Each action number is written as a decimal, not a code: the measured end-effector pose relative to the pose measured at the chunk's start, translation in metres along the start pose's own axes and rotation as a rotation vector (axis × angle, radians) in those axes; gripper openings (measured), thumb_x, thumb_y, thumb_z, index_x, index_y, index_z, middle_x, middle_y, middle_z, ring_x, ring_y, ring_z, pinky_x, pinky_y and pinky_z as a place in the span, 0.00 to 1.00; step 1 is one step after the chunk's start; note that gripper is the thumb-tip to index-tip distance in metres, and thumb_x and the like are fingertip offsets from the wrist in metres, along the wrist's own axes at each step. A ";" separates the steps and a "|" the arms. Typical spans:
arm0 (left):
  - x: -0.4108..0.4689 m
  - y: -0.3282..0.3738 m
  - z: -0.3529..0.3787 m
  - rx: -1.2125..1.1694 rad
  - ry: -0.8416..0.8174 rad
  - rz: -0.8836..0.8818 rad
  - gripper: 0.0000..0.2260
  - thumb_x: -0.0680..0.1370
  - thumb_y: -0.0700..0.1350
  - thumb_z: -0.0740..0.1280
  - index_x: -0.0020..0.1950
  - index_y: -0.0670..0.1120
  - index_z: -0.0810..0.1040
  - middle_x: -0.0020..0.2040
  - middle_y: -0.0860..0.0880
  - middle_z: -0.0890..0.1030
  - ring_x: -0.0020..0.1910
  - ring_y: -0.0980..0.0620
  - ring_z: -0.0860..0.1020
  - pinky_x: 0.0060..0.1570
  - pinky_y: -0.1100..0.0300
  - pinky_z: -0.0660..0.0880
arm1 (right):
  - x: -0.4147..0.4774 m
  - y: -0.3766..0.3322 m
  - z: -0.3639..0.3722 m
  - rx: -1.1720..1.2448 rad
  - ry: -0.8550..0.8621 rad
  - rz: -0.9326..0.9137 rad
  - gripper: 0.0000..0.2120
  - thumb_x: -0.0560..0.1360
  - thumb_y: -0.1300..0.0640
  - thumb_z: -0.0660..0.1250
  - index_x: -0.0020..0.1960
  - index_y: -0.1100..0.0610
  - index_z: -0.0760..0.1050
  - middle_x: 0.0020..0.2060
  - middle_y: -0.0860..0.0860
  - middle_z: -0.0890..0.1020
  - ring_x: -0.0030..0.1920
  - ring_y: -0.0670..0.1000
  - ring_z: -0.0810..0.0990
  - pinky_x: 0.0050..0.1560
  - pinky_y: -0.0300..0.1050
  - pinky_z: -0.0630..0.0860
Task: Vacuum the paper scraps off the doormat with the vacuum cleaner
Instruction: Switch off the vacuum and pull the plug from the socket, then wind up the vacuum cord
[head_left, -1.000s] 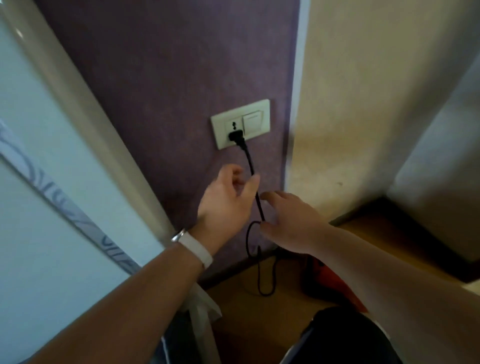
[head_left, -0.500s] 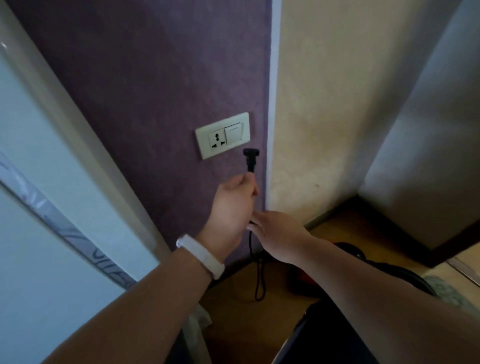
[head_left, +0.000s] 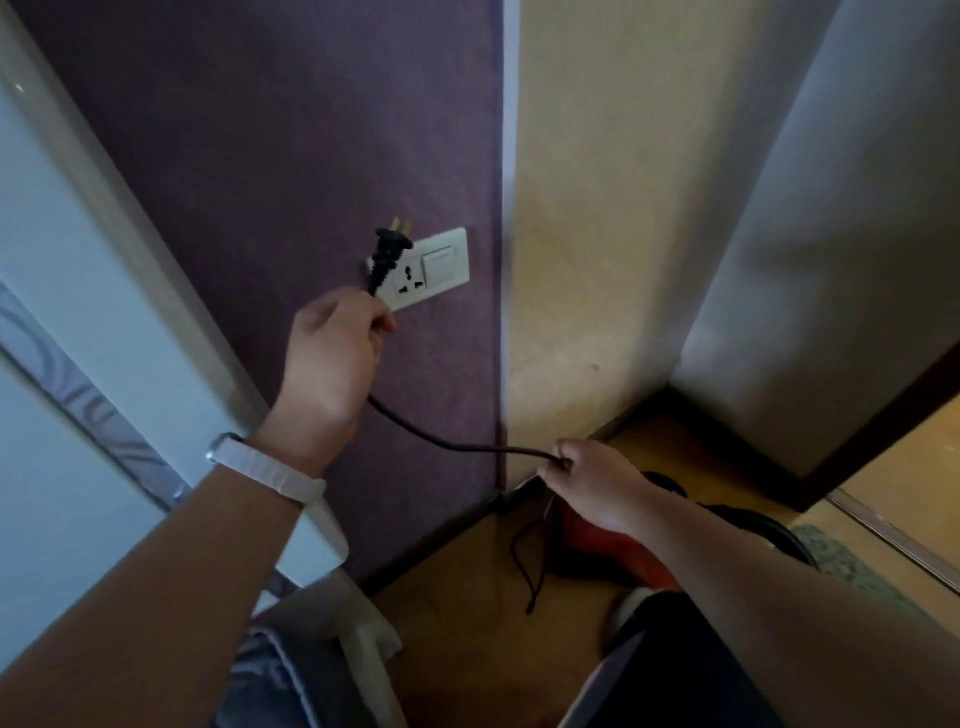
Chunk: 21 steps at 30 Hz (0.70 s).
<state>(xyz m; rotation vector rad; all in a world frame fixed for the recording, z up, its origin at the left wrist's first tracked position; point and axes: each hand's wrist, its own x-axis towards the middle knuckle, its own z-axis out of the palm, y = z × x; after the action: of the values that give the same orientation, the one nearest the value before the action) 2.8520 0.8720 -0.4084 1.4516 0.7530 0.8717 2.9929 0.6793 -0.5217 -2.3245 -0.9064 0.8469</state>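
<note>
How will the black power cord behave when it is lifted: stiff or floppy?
Probably floppy over length: the cord sags in a curve between the left hand and right hand, and slack loops lie on the floor. Over a short stretch it seems stiffer: the plug stands up above the left hand's grip. It looks thin, so likely light.

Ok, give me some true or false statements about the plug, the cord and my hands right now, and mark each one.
1. The black plug sits in the white wall socket. False: it is out, with its prongs bare and pointing up.
2. The left hand grips the black cord just below the plug. True.
3. The right hand is empty. False: it pinches the cord further down.
4. The red vacuum cleaner stands on the wooden floor below the right hand. True.
5. The white wristband is on the right wrist. False: it is on the left wrist.
</note>
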 end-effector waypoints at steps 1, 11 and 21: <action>-0.001 -0.005 -0.003 0.123 -0.004 0.041 0.16 0.78 0.39 0.61 0.29 0.47 0.70 0.21 0.54 0.63 0.20 0.57 0.60 0.21 0.64 0.56 | -0.001 0.004 -0.003 0.090 0.026 0.044 0.12 0.81 0.47 0.63 0.45 0.55 0.75 0.33 0.52 0.75 0.31 0.51 0.72 0.33 0.44 0.66; -0.043 -0.095 0.053 0.495 -0.729 -0.207 0.24 0.67 0.63 0.74 0.58 0.55 0.75 0.48 0.54 0.77 0.45 0.58 0.76 0.41 0.64 0.72 | -0.007 -0.011 -0.024 0.721 0.244 0.090 0.03 0.76 0.58 0.72 0.46 0.55 0.85 0.43 0.57 0.85 0.47 0.56 0.85 0.48 0.47 0.84; -0.057 -0.129 0.101 0.164 -0.794 -0.235 0.11 0.77 0.40 0.70 0.58 0.50 0.80 0.54 0.49 0.85 0.57 0.51 0.82 0.61 0.52 0.77 | -0.004 -0.022 -0.024 0.664 0.295 0.048 0.13 0.71 0.53 0.76 0.53 0.49 0.77 0.42 0.55 0.85 0.41 0.55 0.86 0.32 0.44 0.81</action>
<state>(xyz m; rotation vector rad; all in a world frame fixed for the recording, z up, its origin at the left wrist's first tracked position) 2.9161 0.7806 -0.5411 1.6412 0.3760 0.0168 2.9987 0.6854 -0.4900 -1.8191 -0.3635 0.6666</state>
